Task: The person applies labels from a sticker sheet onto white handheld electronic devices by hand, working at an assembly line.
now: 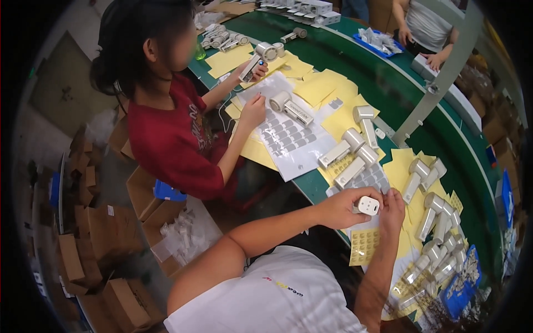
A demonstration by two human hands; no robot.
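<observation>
My left hand [345, 210] is wrapped round a white handheld fan [368, 206], whose handle end with a small dark port and dots points up at me. Its head is hidden below the hand. Close against its right side is my right hand [392, 206], fingers pinched together; what they hold, if anything, is too small to make out. Just beyond my hands, several white fans [350, 171] lie on a sheet of grey stickers [373, 178]. A sheet of small yellow stickers [365, 247] hangs over the table edge below my hands.
On the left, a person in red [172, 139] holds another fan [260, 60]. More fans [438, 213] lie on yellow paper at right, beside a blue tray [463, 283] of small parts. A metal post [433, 89] rises from the green table [444, 125]. Cardboard boxes [114, 238] stand at left.
</observation>
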